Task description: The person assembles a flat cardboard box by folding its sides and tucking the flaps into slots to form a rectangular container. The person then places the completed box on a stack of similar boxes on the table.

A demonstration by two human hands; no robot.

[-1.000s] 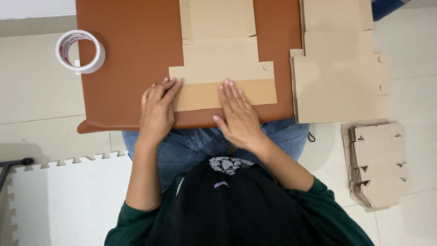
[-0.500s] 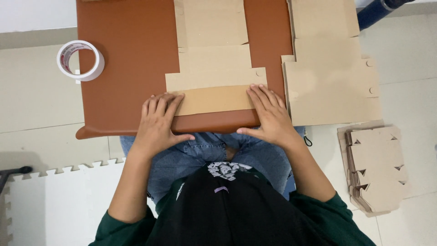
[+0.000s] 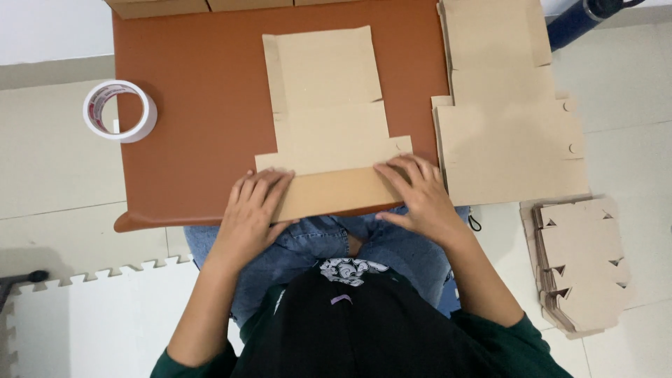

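A flat die-cut cardboard box blank (image 3: 327, 119) lies on a brown mat (image 3: 189, 140). Its near flap (image 3: 336, 193) is folded up toward me along a crease. My left hand (image 3: 253, 208) presses flat on the left end of that flap, fingers pointing away. My right hand (image 3: 416, 192) rests on the flap's right end, fingers spread across the crease. Neither hand grips anything; both lie on the cardboard.
A roll of white tape (image 3: 120, 110) sits at the mat's left edge. A stack of flat cardboard blanks (image 3: 507, 119) lies to the right, with a smaller pile of folded pieces (image 3: 581, 262) on the tiled floor. White foam matting (image 3: 91, 315) is lower left.
Both hands slid toward me and apart along the near flap, which now stands folded up at the mat's front edge. The view also shifted, showing more of the blank.
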